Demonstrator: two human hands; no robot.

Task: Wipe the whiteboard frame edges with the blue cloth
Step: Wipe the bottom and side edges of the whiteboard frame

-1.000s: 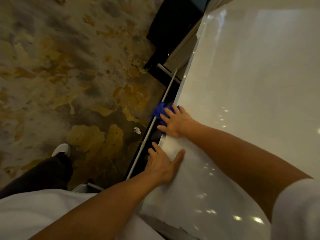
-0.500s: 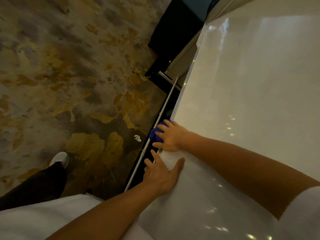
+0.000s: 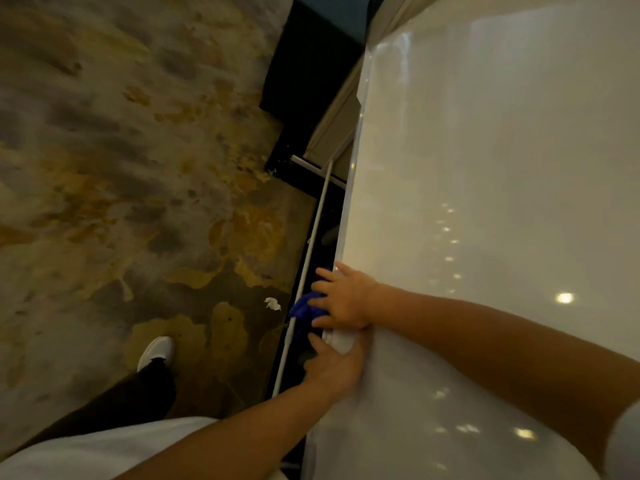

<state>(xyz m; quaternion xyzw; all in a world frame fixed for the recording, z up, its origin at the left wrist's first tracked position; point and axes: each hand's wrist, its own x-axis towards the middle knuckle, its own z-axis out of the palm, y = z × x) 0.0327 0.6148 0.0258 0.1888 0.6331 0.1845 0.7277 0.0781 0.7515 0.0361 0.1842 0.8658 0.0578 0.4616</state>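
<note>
The whiteboard (image 3: 485, 202) runs long from near to far, its left frame edge (image 3: 348, 209) beside the patterned carpet (image 3: 121, 168). The right hand (image 3: 343, 299) presses the bunched blue cloth (image 3: 301, 308) onto that edge, fingers spread over it, cloth poking left toward the thin white rail (image 3: 311, 244). Just nearer, the left hand (image 3: 334, 367) lies flat, fingers apart, on the board's edge.

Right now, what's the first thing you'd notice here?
The bright blue cloth pops out, pressed by the right hand against the lower edge of the big glossy whiteboard. Just nearer, the left hand lies flat on that edge. A white scrap lies on the blotchy carpet nearby.
</note>
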